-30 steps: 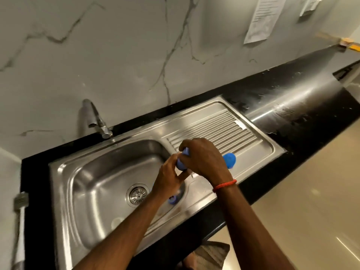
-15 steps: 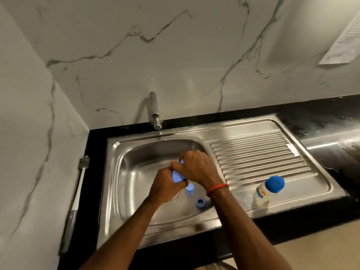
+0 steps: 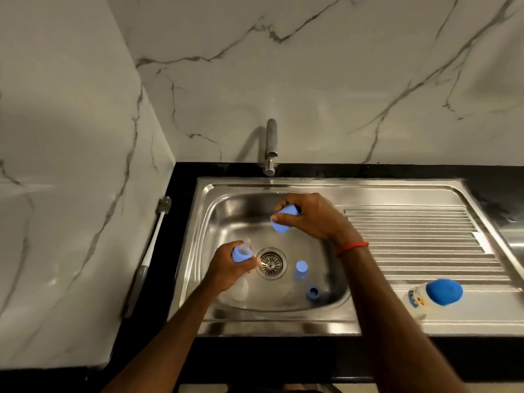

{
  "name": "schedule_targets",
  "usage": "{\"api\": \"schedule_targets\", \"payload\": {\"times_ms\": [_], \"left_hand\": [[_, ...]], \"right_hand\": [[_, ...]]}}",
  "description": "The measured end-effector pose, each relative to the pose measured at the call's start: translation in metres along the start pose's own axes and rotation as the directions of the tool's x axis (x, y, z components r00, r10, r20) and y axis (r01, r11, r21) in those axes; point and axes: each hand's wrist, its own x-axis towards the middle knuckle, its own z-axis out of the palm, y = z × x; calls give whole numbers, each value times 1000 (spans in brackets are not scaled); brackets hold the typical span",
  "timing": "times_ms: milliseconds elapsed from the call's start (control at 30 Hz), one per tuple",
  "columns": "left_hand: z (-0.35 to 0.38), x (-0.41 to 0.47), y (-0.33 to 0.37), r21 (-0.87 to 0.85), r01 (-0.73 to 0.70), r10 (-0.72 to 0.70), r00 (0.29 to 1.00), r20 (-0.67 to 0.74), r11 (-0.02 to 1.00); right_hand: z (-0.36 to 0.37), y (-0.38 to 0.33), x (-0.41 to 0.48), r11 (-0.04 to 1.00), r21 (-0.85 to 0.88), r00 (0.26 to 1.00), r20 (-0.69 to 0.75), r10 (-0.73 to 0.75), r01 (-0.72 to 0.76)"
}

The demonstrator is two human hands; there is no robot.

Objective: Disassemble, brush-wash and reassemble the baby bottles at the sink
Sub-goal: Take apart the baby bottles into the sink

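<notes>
Broadly, everything sits in or on the stainless steel sink (image 3: 283, 184), and directions here take its round drain strainer (image 3: 270, 263) as the clock's centre. At 3 o'clock the ribbed steel drainboard (image 3: 411, 231) carries 1 white printed baby bottle with a blue dome lid (image 3: 425, 297), lying on its side toward 4 o'clock, with no hand on it. Far out at 9 o'clock, on the black counter, lies a long white-handled bottle brush (image 3: 150, 251), not yet in use.

The left hand (image 3: 226, 268), just beside the strainer at 9 o'clock, has its fingers wrapped round a clear plastic baby bottle with a blue screw collar (image 3: 241, 252). A soft clear teat (image 3: 247, 243) stands up from the collar. The right hand (image 3: 317, 219), at 1 o'clock, pinches a light-blue plastic dome cap (image 3: 282, 222) between thumb and fingertips, apart from the bottle.

On the basin floor a smaller blue cap-like piece (image 3: 301, 266) stands at 3 o'clock, and a blue ring (image 3: 312, 292) lies at 4 o'clock.

In my judgement these parts are light, hard plastic and likely slick once wet. A full wrap round the bottle's body suits the next twist, with the other hand on the collar's outer wall. The teat is soft and will deform, so it is better pushed out by its base than pulled by its tip.
</notes>
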Motion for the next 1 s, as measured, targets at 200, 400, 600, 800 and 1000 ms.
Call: {"api": "schedule_targets", "payload": {"times_ms": [200,400,600,800,1000], "left_hand": [[-11,3,13,-43,2,-8,992,-128,999],[-21,6,1,-56,7,-16,987,-157,998],[-17,18,-9,-6,20,-21,983,-183,1000],[-13,39,-22,11,-35,36,940,-340,999],[-18,58,-32,13,-69,68,907,-415,998]], "right_hand": [[54,22,13,998,-54,990,132,44,-37],[87,45,16,985,-156,961,252,111,-73],[107,67,27,975,-179,944,280,177,-130],[140,86,53,974,-103,953,208,218,-200],[200,104,74,981,-30,967,166,192,-190]]}}
